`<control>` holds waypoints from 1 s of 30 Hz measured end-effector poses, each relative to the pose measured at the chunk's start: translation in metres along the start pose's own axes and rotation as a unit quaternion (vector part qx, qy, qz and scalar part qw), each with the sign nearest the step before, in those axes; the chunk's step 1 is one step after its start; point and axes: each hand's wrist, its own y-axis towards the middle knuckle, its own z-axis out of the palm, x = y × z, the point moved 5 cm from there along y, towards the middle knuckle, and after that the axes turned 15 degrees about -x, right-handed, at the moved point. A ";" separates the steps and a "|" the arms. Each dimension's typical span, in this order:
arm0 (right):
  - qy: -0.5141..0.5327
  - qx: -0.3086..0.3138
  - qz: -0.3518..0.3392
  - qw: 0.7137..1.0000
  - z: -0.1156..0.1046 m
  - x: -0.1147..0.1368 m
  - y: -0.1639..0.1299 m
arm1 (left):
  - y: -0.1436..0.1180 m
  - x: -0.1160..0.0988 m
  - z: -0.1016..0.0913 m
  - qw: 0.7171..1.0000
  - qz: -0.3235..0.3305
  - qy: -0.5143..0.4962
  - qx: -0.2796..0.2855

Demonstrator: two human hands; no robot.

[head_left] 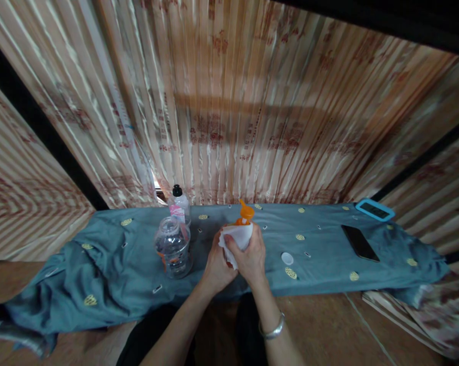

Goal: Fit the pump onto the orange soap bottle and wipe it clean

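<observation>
Between my two hands, above the cloth-covered surface, is a bottle with an orange pump head (246, 211); most of its body is hidden. A white tissue or cloth (241, 236) wraps the near side of it. My left hand (217, 267) is closed around the bottle from the left. My right hand (254, 256) presses the white tissue against the bottle, its thumb lying over it. To the left stands an uncapped clear plastic jar (172, 249). Behind it is a clear bottle with a black cap (178, 203) and a pink-and-white label.
A blue-green patterned cloth (313, 279) covers the surface. On the right lie a white round lid (287, 258), a dark phone (360, 243) and a blue-framed device (374, 209). Pleated curtains (229, 127) hang behind and at both sides, with dark frame bars (42, 119).
</observation>
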 end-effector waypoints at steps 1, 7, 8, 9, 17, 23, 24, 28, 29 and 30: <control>0.006 0.001 0.004 1.000 0.000 -0.003 -0.002 | 0.000 0.000 0.000 1.000 -0.001 -0.001 0.003; 0.045 0.024 0.057 0.997 -0.001 -0.020 -0.012 | 0.000 0.003 0.001 1.000 0.000 0.006 0.001; 0.054 0.033 0.073 0.995 -0.001 -0.024 -0.015 | -0.001 0.003 0.001 1.000 0.006 0.005 -0.002; 0.065 0.043 0.091 0.993 -0.001 -0.028 -0.019 | -0.001 0.004 0.000 1.000 0.013 0.005 -0.003; 0.146 0.073 0.177 0.971 -0.001 -0.050 -0.028 | -0.002 0.002 -0.003 1.000 -0.002 -0.007 0.027; 0.145 0.052 0.216 0.964 0.004 -0.041 0.004 | -0.003 -0.001 -0.007 0.997 -0.041 -0.052 0.045; 0.143 0.048 0.231 0.961 0.005 -0.043 0.007 | -0.003 -0.001 -0.007 0.996 -0.046 -0.059 0.046; 0.156 0.032 0.245 0.956 0.013 -0.060 0.009 | -0.007 -0.001 -0.003 0.993 -0.075 -0.080 0.052; 0.158 0.030 0.229 0.960 0.015 -0.064 0.008 | -0.008 -0.001 -0.002 0.992 -0.080 -0.084 0.051; 0.158 0.029 0.205 0.965 0.018 -0.068 0.007 | -0.009 -0.002 0.000 0.992 -0.082 -0.086 0.048</control>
